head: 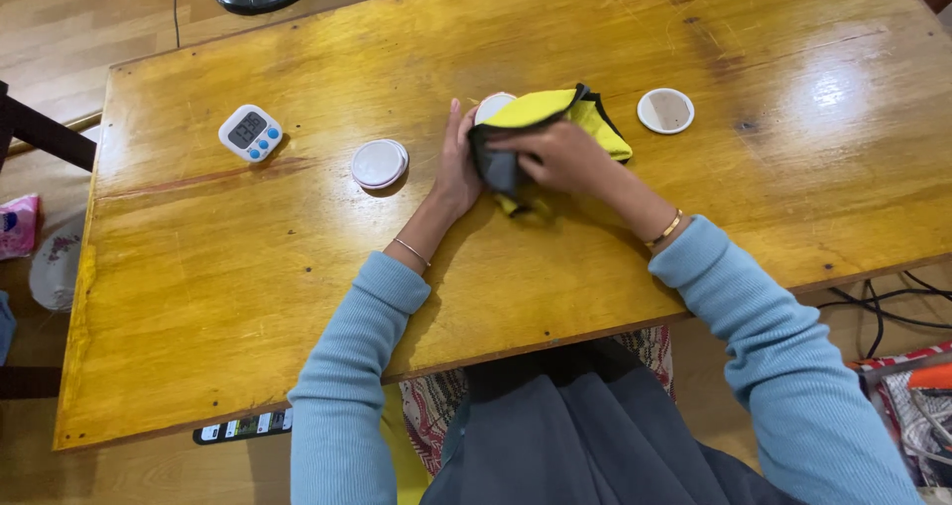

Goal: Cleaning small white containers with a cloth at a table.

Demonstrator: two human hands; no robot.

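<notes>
Looking down from the head camera, I see both light-blue sleeves coming in over the near edge of the wooden table [248, 297], meeting around the middle of the surface. My right hand [560, 156] has its fingers curled down and pinched on the yellow-and-grey cloth [555, 113], pressing the grey side toward the left. My left hand [456, 163] stands on its edge with the fingers straight and close together, the palm flat against the cloth's left side. Just behind those fingertips a round white disc [491, 104] peeks out, mostly hidden under the cloth; I cannot tell whether either hand touches it. Left of the hands, apart from them, lies a second white disc [379, 163]. Farther toward the left edge sits a small white digital timer [250, 132]. Right of the cloth, toward the far right, lies a third disc with a brownish centre [665, 111].
</notes>
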